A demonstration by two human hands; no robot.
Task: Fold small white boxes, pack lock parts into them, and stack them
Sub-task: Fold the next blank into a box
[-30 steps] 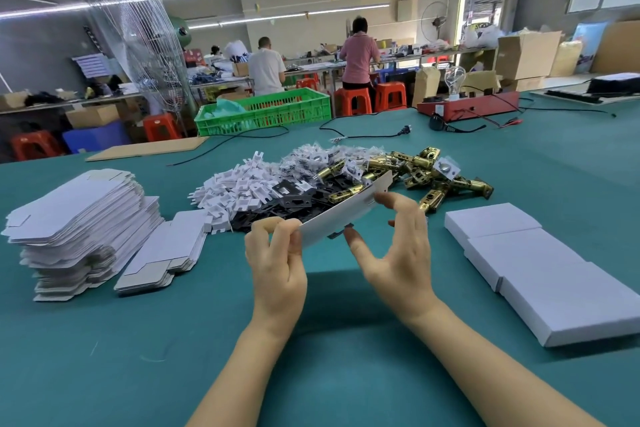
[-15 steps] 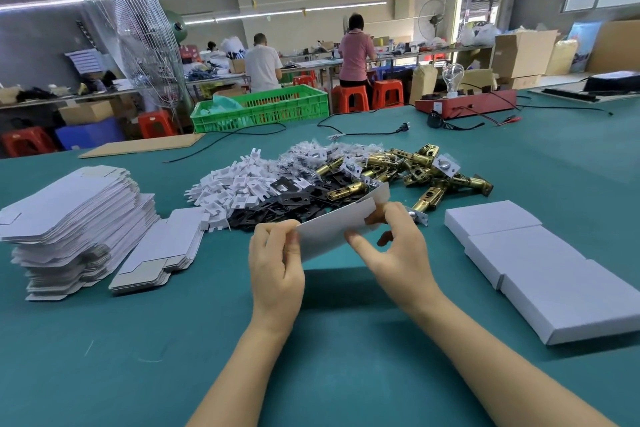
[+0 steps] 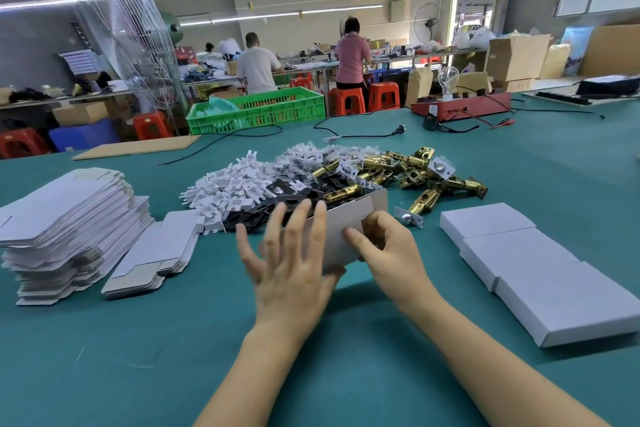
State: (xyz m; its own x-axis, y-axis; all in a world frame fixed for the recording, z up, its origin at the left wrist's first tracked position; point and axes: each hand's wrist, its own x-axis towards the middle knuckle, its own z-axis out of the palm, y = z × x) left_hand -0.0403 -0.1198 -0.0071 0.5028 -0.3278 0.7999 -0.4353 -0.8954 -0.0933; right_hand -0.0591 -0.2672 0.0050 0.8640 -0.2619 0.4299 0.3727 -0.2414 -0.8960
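A half-folded white box point(image 3: 349, 224) stands just above the green table in front of me. My right hand point(image 3: 388, 246) pinches its right end, thumb on the near face. My left hand point(image 3: 291, 253) is spread with fingers apart against the box's left side. Behind lie piles of white plastic pieces point(image 3: 225, 187), black plates point(image 3: 277, 204) and brass lock latches point(image 3: 415, 170). Flat box blanks are stacked at left point(image 3: 65, 218), with a smaller pile point(image 3: 156, 250) beside them. Three closed white boxes point(image 3: 540, 267) lie in a row at right.
A green crate point(image 3: 259, 109), black cables point(image 3: 356, 125), a red tester box with a bulb point(image 3: 460, 104) and a cardboard sheet point(image 3: 138, 147) sit at the table's far side. A large fan point(image 3: 131, 31) stands at back left. People work at benches beyond.
The box has come lower and closer to the table. My left hand has let go its pinch and spread its fingers against the box's left side. My right hand keeps its hold.
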